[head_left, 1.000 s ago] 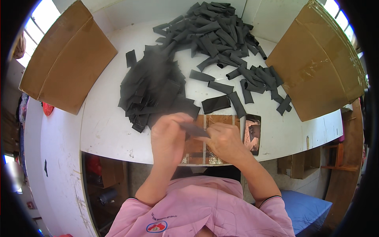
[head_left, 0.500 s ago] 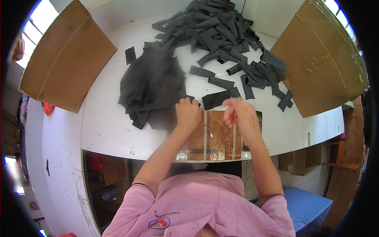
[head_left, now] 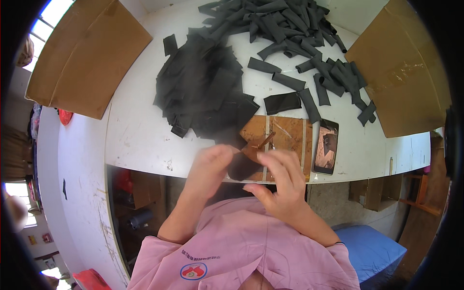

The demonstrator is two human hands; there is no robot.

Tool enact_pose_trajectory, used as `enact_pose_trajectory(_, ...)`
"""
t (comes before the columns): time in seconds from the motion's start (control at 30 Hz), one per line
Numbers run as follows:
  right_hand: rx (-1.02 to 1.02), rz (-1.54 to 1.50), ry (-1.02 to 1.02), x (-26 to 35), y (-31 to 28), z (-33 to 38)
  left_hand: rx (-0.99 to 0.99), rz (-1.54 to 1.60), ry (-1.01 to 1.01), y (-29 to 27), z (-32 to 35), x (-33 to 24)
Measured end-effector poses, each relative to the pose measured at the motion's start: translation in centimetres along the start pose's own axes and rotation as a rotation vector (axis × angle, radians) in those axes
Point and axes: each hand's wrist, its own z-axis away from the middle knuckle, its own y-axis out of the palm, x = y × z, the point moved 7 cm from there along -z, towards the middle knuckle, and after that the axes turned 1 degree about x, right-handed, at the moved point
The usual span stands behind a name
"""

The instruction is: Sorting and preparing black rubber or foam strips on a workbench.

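Close to the table's front edge, my left hand [head_left: 212, 166] pinches a small black fabric piece [head_left: 243, 167], blurred by motion. My right hand [head_left: 280, 181] is beside that piece, thumb and fingers apart; whether a fingertip touches the fabric I cannot tell. Beneath them lies a brown board [head_left: 287, 130] with tape strips, and a thin brown stick-like thing [head_left: 267, 140] shows above the fabric. A large heap of flat black fabric pieces [head_left: 200, 87] spreads to the left. Beyond the board, a flat black piece [head_left: 282, 103] lies next to a dark grey tube [head_left: 310, 105].
A phone [head_left: 326, 146] lies right of the board. Many dark grey fabric tubes [head_left: 285, 21] are piled at the back. Cardboard panels stand at left [head_left: 87, 58] and right [head_left: 401, 72] of the white table [head_left: 135, 140]. A blue stool-like block [head_left: 372, 253] is below right.
Both hands have drawn back toward my body, the left now with a black fabric piece. The phone, earlier mostly covered by my right arm, shows fully. The view has shifted slightly.
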Motion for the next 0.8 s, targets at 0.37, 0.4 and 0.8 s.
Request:
enact_pose_trajectory(0.37, 0.294, -0.427, 0.453, -4.6, 1.7, 2.3, 0.003, -0.033, 0.121, 1.1, 1.6, -0.5)
enact_pose_trajectory(0.4, 0.347, -0.421, 0.432, -4.5, 1.7, 2.2, 0.1, -0.109, 0.091, 1.5, 1.5, -0.9)
enact_pose_trajectory(0.8, 0.58, -0.359, 0.242, -3.1, 2.3, 1.4, 0.366, -0.398, -0.235, 2.6, 0.7, -1.2)
